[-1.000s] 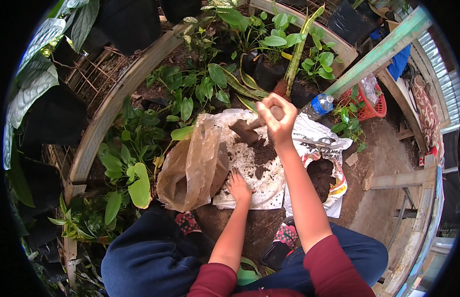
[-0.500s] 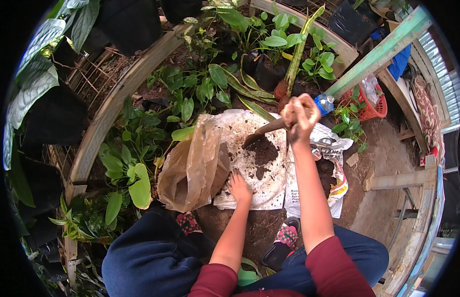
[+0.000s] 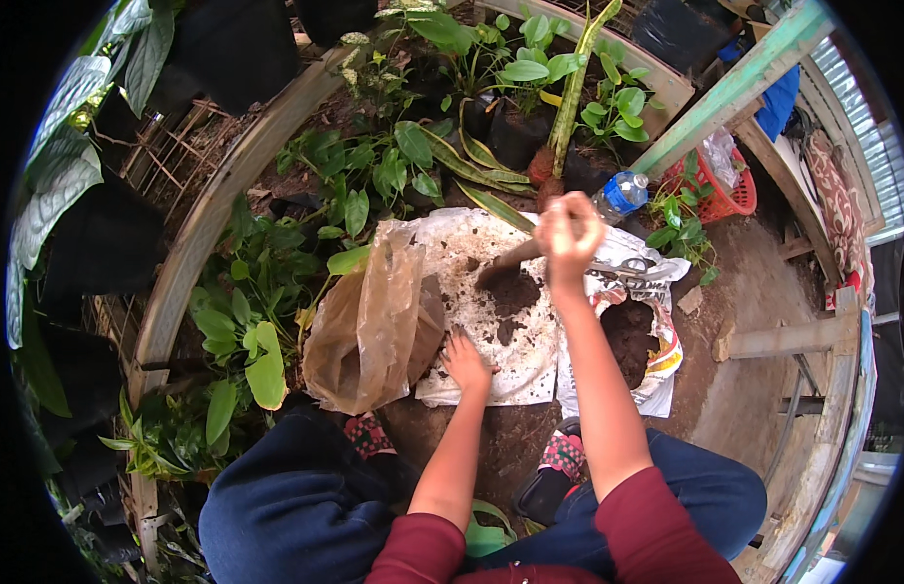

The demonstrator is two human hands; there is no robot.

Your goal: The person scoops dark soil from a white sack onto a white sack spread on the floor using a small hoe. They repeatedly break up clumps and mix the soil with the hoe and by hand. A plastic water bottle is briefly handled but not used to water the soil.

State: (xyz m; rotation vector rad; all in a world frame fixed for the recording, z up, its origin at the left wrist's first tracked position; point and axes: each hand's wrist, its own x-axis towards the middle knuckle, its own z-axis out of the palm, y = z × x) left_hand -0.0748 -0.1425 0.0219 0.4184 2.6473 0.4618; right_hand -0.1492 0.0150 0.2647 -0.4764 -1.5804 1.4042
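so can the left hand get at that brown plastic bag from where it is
Probably yes. The left hand rests on the white sheet just beside the brown plastic bag, with nothing between them. The right hand is busy farther off, gripping a tool handle.

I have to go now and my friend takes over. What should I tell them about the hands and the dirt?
Right hand: closed around the handle of a trowel, blade tip in the dark soil pile.
Left hand: flat on the white sack sheet, holding nothing.
Things: brown plastic bag lies beside the left hand; open soil sack sits under the right forearm.
Done: soil is heaped on the sheet.
Left: whether the brown bag holds any soil cannot be seen.
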